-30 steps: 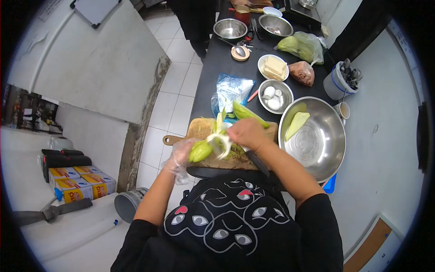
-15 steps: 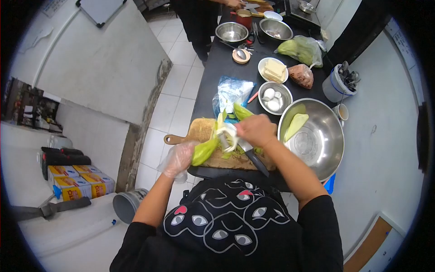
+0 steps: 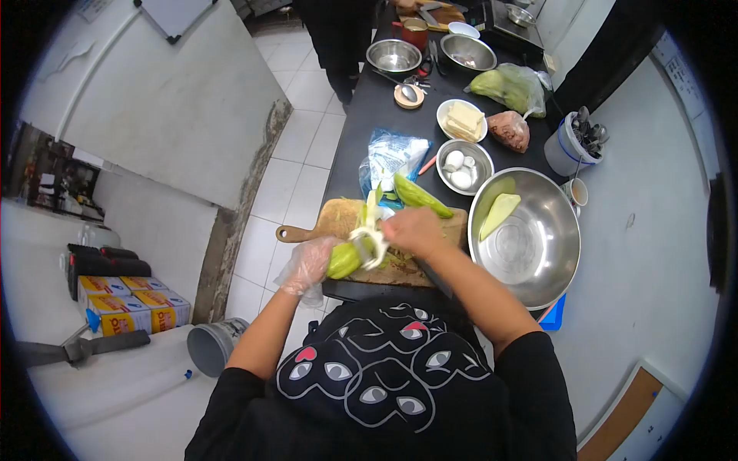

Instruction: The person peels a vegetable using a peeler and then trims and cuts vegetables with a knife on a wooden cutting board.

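In my left hand, which wears a clear plastic glove, is a green chayote. My right hand is bare and closed around the handle of a white peeler, whose head lies against the chayote. Both hands are over a wooden cutting board strewn with green peelings. Another green chayote piece rests at the board's far edge. A knife lies on the board, mostly hidden under my right forearm.
To the right stands a large steel bowl with a pale peeled piece inside. Beyond the board are a blue-white bag, a bowl of eggs, tofu-like blocks and a utensil bucket. A person stands at the far end.
My right hand and the peeler have moved a little left and down, along the chayote. The chayote piece at the far edge is less covered, and the knife is more hidden.
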Available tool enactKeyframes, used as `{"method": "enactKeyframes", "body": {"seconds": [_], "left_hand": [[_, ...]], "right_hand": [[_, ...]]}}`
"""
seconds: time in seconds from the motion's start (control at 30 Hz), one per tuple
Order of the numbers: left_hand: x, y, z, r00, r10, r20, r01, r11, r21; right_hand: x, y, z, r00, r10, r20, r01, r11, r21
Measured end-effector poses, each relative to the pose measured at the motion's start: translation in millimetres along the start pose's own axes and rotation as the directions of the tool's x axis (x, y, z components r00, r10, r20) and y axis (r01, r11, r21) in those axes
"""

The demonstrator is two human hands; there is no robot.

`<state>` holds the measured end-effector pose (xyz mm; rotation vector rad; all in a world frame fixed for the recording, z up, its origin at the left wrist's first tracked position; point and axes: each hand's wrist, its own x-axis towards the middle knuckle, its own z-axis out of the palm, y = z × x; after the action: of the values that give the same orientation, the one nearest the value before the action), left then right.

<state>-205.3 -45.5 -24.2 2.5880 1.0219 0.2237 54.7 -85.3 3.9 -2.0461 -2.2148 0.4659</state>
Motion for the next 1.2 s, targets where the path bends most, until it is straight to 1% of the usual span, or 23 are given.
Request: {"method": "enactKeyframes", "body": {"seconds": [0.03,0.13,0.23,0.33,0.4,0.47,0.5,0.53,0.57,0.63,0.67,0.7,0.73,0.77,0.8,0.87,0.9,0.93,1.0,1.03,1.13,1.17,1.2], "left_hand": [[-4,-4,0,0.999,-0.011,0.036,0.011,1.000,-0.022],[-12,1,-11,0.985,-0.173,-0.007,0.159,0.917,-0.366],[-7,-5,-11,0.984,-0.179,-0.017,0.146,0.847,-0.511],[-2,3,-20,0.995,-0.096,-0.003,0.068,0.730,-0.680],[2,0,-16,0.999,0.006,-0.050,-0.037,0.755,-0.655],[7,7,-30,0.985,-0.113,0.134,0.174,0.560,-0.810],[7,12,-43,0.906,-0.213,0.366,0.416,0.281,-0.865],[9,19,-60,0.773,-0.229,0.592,0.601,-0.036,-0.798],[11,24,-73,0.820,-0.197,0.538,0.531,-0.092,-0.843],[19,32,-89,0.900,-0.140,0.412,0.381,-0.205,-0.902],[25,31,-90,0.964,-0.078,0.253,0.227,-0.248,-0.942],[32,31,-91,0.996,-0.022,0.082,0.071,-0.299,-0.952],[36,33,-91,0.995,0.024,-0.095,-0.081,-0.357,-0.930],[42,43,-91,0.970,-0.238,-0.056,-0.114,-0.239,-0.964],[49,51,-87,0.954,-0.263,-0.143,-0.186,-0.144,-0.972],[62,66,-77,0.901,-0.291,-0.323,-0.322,0.053,-0.945],[71,67,-67,0.874,-0.307,-0.376,-0.366,0.092,-0.926],[77,75,-68,0.854,-0.358,-0.377,-0.403,0.002,-0.915],[87,89,-76,0.814,-0.456,-0.361,-0.479,-0.174,-0.861],[90,87,-76,0.838,-0.455,-0.300,-0.452,-0.272,-0.849],[102,70,-68,0.884,-0.448,-0.132,-0.386,-0.542,-0.746],[104,61,-67,0.887,-0.455,-0.084,-0.381,-0.617,-0.688],[105,53,-65,0.889,-0.456,-0.036,-0.376,-0.685,-0.624]], "right_hand": [[1,20,-5,0.999,0.033,-0.013,-0.033,0.999,0.027],[-4,40,-23,0.973,0.232,0.003,-0.230,0.969,-0.088],[-7,29,-37,0.914,0.400,0.066,-0.400,0.865,0.304],[-6,21,0,0.969,0.243,0.050,-0.212,0.703,0.679],[-12,10,4,0.981,0.134,0.139,-0.189,0.522,0.832],[-18,4,2,0.968,0.045,0.247,-0.248,0.308,0.919],[-21,5,3,0.948,0.011,0.317,-0.313,0.195,0.930],[-23,4,4,0.924,-0.032,0.381,-0.378,0.083,0.922],[-24,1,8,0.931,-0.007,0.366,-0.366,0.008,0.931],[-25,1,11,0.928,-0.057,0.367,-0.369,-0.264,0.891],[-25,2,11,0.928,-0.081,0.364,-0.365,-0.394,0.843],[-25,0,11,0.928,-0.152,0.340,-0.368,-0.523,0.769],[-25,-5,7,0.933,-0.164,0.320,-0.353,-0.583,0.732],[-24,-12,3,0.939,-0.174,0.298,-0.338,-0.639,0.691],[-22,-17,0,0.944,-0.186,0.273,-0.323,-0.691,0.647],[-18,-25,-1,0.956,-0.119,0.267,-0.275,-0.677,0.683],[-18,-31,-5,0.964,-0.075,0.256,-0.242,-0.654,0.717],[-19,-37,-9,0.969,-0.031,0.244,-0.208,-0.629,0.749],[-20,-48,-17,0.953,0.034,0.302,-0.224,-0.596,0.771],[-22,-53,-20,0.941,0.069,0.331,-0.233,-0.578,0.782],[-26,-67,-27,0.930,0.181,0.319,-0.253,-0.313,0.915],[-26,-66,-26,0.938,0.247,0.245,-0.214,-0.146,0.966],[-28,-62,-24,0.948,0.290,0.130,-0.117,-0.060,0.991]]}}
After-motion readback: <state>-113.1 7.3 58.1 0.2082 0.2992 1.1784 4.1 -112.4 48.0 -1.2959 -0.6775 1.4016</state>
